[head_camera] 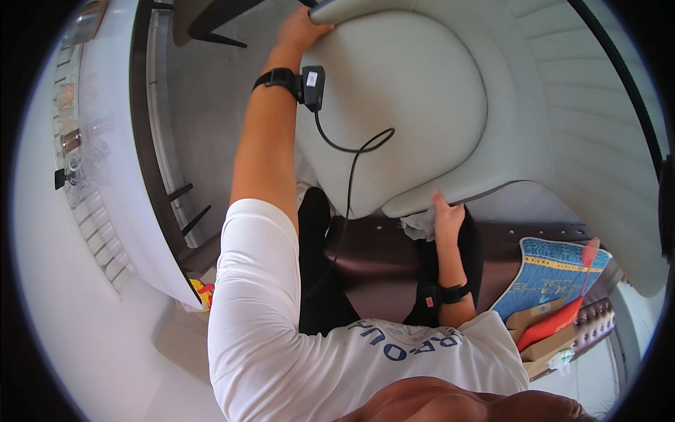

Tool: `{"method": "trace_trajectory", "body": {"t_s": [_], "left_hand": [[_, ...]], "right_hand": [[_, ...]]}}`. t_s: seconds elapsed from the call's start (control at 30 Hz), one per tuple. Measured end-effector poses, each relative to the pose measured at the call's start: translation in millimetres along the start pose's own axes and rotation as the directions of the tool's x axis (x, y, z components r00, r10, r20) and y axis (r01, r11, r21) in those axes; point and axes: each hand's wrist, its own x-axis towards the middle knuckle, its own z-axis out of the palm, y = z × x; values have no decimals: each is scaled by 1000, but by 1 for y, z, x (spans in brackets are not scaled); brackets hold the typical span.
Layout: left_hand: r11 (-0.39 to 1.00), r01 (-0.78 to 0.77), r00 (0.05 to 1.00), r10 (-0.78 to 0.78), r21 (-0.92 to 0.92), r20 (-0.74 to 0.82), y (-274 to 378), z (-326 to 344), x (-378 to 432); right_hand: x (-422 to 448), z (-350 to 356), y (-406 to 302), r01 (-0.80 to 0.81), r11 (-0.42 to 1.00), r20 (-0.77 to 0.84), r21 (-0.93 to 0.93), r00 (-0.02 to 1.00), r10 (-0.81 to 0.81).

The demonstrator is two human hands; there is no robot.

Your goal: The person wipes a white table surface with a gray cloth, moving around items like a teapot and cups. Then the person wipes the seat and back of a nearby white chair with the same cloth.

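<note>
Before me stands a pale grey upholstered chair [401,95] with a rounded seat and a ribbed back. My left hand [303,30] grips the front end of its far armrest [358,8], the thumb lying on the upholstery. At the near armrest [422,194], my right hand [449,217] has its thumb against the edge. A crumpled grey cloth [419,226] bunches at the right hand's fingers, which are partly hidden. A black wrist device [313,87] is strapped to my left wrist, with a cable [350,184] trailing over the seat. Another strap [453,294] circles the right forearm.
I sit on a dark brown leather seat [369,264]. To the right lie a blue patterned mat [548,271] and a cardboard box [548,348] with a red item [551,323]. A white table [113,132] stands left, and another chair's legs [216,24] show beyond.
</note>
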Motion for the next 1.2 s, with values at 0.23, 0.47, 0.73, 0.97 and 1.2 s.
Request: {"method": "trace_trajectory", "body": {"t_s": [0.23,0.47,0.73,0.97,1.2], "left_hand": [[977,88,993,-100,197,55,-13,-31,-72],[923,265,962,-273,280,-9,-31,-41,-217],[902,350,936,-343,254,-72,-49,-16,-339],[905,368,926,-377,215,-1,-26,13,-449],[948,312,946,-303,-67,120,-41,19,-535]], "right_hand": [[2,-23,-1,3,997,36,-77,999,0],[40,-63,-17,109,863,-11,-493,991,-132],[6,-78,39,286,701,58,-653,942,-330],[51,-124,99,405,772,145,-491,911,-386],[73,-121,127,247,966,-37,72,969,-245]]}}
